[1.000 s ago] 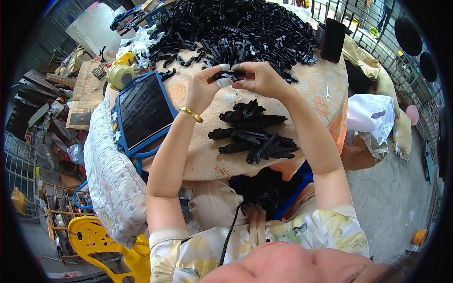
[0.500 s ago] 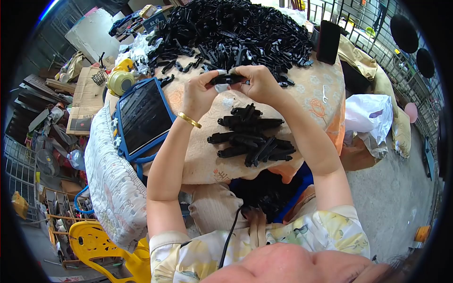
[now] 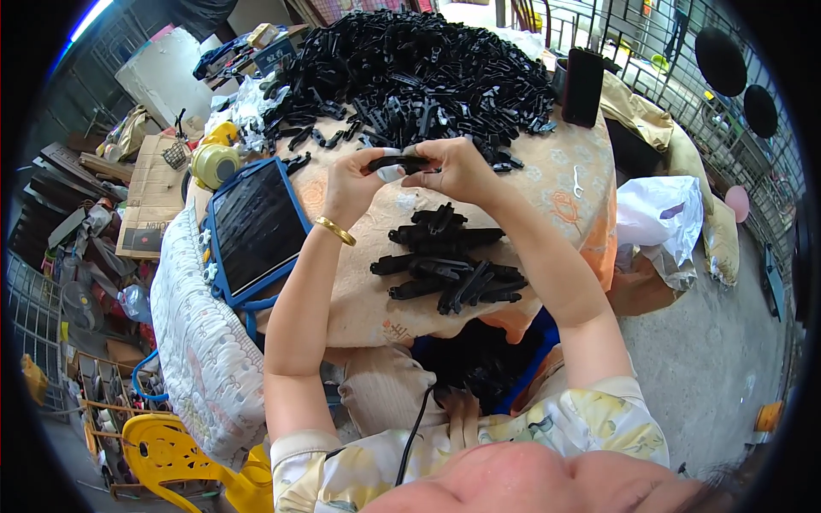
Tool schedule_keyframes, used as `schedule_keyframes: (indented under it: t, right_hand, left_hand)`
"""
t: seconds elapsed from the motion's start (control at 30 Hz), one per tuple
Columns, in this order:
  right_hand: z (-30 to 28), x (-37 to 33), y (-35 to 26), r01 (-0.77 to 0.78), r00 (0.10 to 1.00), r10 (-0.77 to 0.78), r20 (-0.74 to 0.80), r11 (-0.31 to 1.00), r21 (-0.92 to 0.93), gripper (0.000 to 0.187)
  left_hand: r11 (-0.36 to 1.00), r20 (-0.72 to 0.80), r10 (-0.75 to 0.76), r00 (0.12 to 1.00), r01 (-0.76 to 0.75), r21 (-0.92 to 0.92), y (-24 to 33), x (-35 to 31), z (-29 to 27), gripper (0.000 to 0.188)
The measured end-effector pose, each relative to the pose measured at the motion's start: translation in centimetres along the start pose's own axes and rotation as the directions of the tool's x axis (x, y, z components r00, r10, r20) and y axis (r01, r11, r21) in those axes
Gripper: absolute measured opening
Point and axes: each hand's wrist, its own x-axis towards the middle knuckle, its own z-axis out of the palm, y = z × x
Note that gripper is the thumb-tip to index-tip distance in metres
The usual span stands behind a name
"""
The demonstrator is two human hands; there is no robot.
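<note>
Between both hands, above the cloth-covered table (image 3: pixel 342 299), is a small, long black plastic part (image 3: pixel 398 162). My left hand (image 3: pixel 351 184) pinches its left end, with white coverings on some fingertips. My right hand (image 3: pixel 462 173) grips its right end with thumb and fingers, hiding much of it. Nearer me lies a loose stack of similar black parts (image 3: pixel 449 261), some crossing over others. Beyond my hands rises a large heap of black plastic pieces (image 3: pixel 419 73), with several strays at its front left edge.
A blue-framed dark panel (image 3: pixel 261 227) leans at the table's left, by a yellow round object (image 3: pixel 215 164). A dark phone (image 3: pixel 582 88) stands at the right, near a small white wrench-shaped item (image 3: pixel 577 181). Below the table edge sits a blue bin (image 3: pixel 537 346) holding black pieces.
The black part has tilted slightly between my fingers, and my right fingers have shifted on it. The whole view has moved a little. The stack looks the same.
</note>
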Motion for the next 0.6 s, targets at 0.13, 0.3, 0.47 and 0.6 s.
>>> schedule_keyframes:
  t: [0.13,0.3,0.47,0.6]
  right_hand:
    - [-0.9,0.0,-0.3,-0.077,0.996,0.078,0.051,0.997,-0.027,0.03]
    - [-3.2,0.5,0.0,-0.223,0.971,0.237,0.034,0.843,0.489,0.028]
    - [-6.9,-0.3,4.5,-0.426,0.872,0.249,-0.421,0.811,-0.402,0.023]
    - [-6.8,-0.6,4.5,-0.59,0.784,0.561,-0.265,0.542,-0.598,0.017]
  left_hand:
    - [0.997,-0.001,0.028,1.0,-0.028,-0.074,0.0,0.0,0.5,0.028]
    - [0.991,0.125,0.025,0.992,-0.008,-0.137,0.2,-0.5,0.3,0.028]
    - [0.983,0.508,0.178,0.843,-0.176,-0.051,1.3,-1.3,1.3,0.03]
    - [0.932,0.559,0.124,0.82,0.097,-0.349,0.9,-0.6,2.0,0.033]
